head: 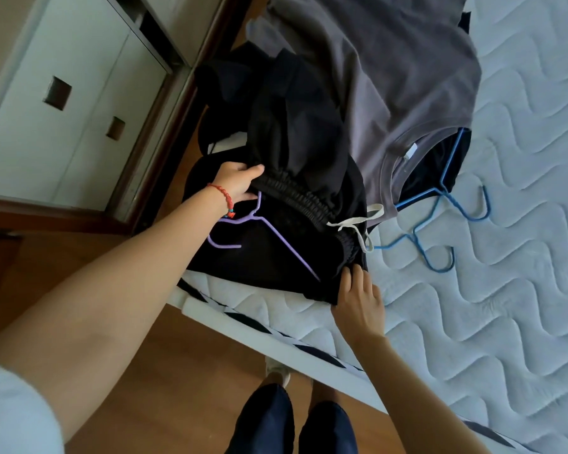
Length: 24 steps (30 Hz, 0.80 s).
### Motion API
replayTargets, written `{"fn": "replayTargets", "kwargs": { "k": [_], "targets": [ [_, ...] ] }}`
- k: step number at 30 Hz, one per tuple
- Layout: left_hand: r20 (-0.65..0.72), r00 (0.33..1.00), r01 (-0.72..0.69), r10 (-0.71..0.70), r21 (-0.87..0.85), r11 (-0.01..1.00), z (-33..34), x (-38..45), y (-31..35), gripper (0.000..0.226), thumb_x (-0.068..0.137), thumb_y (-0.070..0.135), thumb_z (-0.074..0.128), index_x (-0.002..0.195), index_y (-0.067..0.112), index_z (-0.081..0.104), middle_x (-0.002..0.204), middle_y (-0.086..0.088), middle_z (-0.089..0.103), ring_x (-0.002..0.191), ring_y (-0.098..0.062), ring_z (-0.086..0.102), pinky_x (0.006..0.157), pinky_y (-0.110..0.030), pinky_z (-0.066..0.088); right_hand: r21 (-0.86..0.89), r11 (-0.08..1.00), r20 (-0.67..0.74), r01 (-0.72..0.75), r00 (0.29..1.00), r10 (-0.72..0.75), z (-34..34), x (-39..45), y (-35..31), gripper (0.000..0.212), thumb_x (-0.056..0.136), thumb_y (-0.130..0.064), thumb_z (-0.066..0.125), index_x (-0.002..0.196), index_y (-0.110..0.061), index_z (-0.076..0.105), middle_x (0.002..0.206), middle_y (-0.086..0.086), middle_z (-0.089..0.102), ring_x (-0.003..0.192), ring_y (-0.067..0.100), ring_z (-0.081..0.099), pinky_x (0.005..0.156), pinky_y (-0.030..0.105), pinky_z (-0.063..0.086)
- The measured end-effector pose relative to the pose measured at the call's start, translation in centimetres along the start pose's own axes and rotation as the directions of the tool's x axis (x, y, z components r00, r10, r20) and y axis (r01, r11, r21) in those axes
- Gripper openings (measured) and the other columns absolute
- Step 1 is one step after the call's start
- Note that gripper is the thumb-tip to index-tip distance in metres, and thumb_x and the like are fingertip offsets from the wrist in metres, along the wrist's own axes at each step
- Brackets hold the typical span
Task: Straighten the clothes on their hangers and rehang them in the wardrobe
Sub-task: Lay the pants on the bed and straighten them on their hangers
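On mattress [505, 290], left hand [235, 185] gripping black trousers [295, 142], purple hanger [259, 221]

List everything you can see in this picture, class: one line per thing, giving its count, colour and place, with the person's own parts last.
Black trousers: one, black, on the mattress edge, white drawstring at the elastic waist.
Purple hanger: one, lilac, on black cloth under the waistband.
Grey T-shirt: one, grey, on the mattress, right of the trousers.
Blue hangers: two, blue, by the T-shirt collar.
Mattress: one, white, quilted.
Wardrobe: one, pale, at left.
Floor: brown wood.
Hands: left hand grips the waistband; right hand pinches black fabric.
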<state>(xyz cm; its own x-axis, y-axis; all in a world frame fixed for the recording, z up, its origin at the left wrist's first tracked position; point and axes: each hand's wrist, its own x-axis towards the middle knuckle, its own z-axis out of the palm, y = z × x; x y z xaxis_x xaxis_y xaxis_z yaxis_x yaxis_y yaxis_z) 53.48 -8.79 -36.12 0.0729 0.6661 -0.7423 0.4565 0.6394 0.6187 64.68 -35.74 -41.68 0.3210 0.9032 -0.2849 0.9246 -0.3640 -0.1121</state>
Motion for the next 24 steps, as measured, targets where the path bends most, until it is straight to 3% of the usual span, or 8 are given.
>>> {"fn": "replayTargets", "kwargs": {
  "k": [4, 7, 10, 12, 15, 21, 24],
  "targets": [
    [0.072, 0.995, -0.055, 0.061, -0.09, 0.994, -0.8, -2.6, 1.8, 0.01, 0.088, 0.013, 0.057, 0.08, 0.009, 0.061, 0.088, -0.004, 0.062, 0.096, -0.021, 0.06, 0.069, -0.033, 0.056, 0.051, 0.999, -0.035, -0.001, 0.999, 0.003, -1.3, -0.3, 0.1, 0.048, 0.043, -0.011, 0.086, 0.081, -0.003, 0.058, 0.073, 0.009, 0.06, 0.059, 0.025, 0.059, 0.048, 0.032, 0.048],
    [0.058, 0.994, -0.086, 0.094, -0.12, 0.989, -1.2, -5.3, 3.5, 0.015, 0.089, 0.01, 0.056, 0.074, 0.012, 0.058, 0.081, -0.001, 0.059, 0.079, -0.013, 0.059, 0.054, -0.024, 0.056, 0.148, 0.989, -0.068, -0.032, 0.997, 0.043, -3.3, -1.4, 0.0, 0.039, 0.047, -0.01, 0.087, 0.072, -0.002, 0.058, 0.066, 0.01, 0.058, 0.052, 0.027, 0.057, 0.044, 0.033, 0.047],
    [0.0, 0.996, -0.082, 0.084, -0.212, 0.974, -2.0, -7.8, 4.9, 0.018, 0.087, 0.005, 0.057, 0.07, 0.009, 0.055, 0.079, -0.004, 0.056, 0.076, -0.015, 0.057, 0.043, -0.021, 0.054, 0.253, 0.963, -0.153, -0.097, 0.978, 0.139, -6.3, -2.7, -0.1, 0.026, 0.058, -0.002, 0.082, 0.073, -0.002, 0.06, 0.064, 0.01, 0.06, 0.052, 0.029, 0.058, 0.047, 0.033, 0.048],
    [-0.046, 0.998, -0.062, 0.05, -0.293, 0.954, -2.9, -9.4, 5.9, 0.018, 0.087, 0.004, 0.058, 0.069, 0.007, 0.054, 0.08, -0.004, 0.053, 0.077, -0.018, 0.056, 0.043, -0.022, 0.055, 0.315, 0.944, -0.249, -0.1, 0.951, 0.184, -8.9, -3.5, -0.3, 0.01, 0.073, -0.009, 0.068, 0.075, -0.002, 0.061, 0.064, 0.01, 0.06, 0.053, 0.03, 0.058, 0.049, 0.032, 0.048],
    [-0.057, 0.998, -0.053, 0.033, -0.41, 0.911, -4.7, -11.8, 7.6, 0.014, 0.087, 0.007, 0.058, 0.074, 0.009, 0.055, 0.08, -0.006, 0.056, 0.071, -0.019, 0.057, 0.04, -0.021, 0.052, 0.399, 0.915, -0.359, -0.063, 0.907, 0.219, -13.2, -4.5, -0.8, 0.026, 0.082, -0.023, 0.043, 0.073, -0.004, 0.058, 0.061, 0.008, 0.057, 0.052, 0.027, 0.055, 0.047, 0.028, 0.037],
    [-0.056, 0.995, -0.103, 0.087, -0.469, 0.877, -8.6, -17.4, 12.1, 0.013, 0.089, 0.018, 0.057, 0.078, 0.013, 0.051, 0.079, -0.007, 0.055, 0.034, -0.012, 0.061, 0.037, -0.017, 0.048, 0.525, 0.851, -0.497, 0.029, 0.822, 0.279, -21.7, -6.3, -3.6, 0.019, 0.08, -0.017, 0.042, 0.076, -0.003, 0.055, 0.064, 0.008, 0.058, 0.056, 0.028, 0.054, 0.045, 0.024, 0.025],
    [-0.034, 0.98, -0.195, 0.197, -0.385, 0.902, -10.2, -20.8, 14.7, 0.019, 0.092, 0.025, 0.051, 0.076, 0.015, 0.051, 0.074, -0.006, 0.055, 0.046, -0.013, 0.063, 0.048, -0.024, 0.052, 0.558, 0.827, -0.566, 0.072, 0.762, 0.315, -25.5, -7.6, -4.5, 0.028, 0.079, -0.021, 0.039, 0.077, -0.001, 0.057, 0.065, 0.009, 0.059, 0.057, 0.026, 0.052, 0.046, 0.024, 0.026]
  ]
}}
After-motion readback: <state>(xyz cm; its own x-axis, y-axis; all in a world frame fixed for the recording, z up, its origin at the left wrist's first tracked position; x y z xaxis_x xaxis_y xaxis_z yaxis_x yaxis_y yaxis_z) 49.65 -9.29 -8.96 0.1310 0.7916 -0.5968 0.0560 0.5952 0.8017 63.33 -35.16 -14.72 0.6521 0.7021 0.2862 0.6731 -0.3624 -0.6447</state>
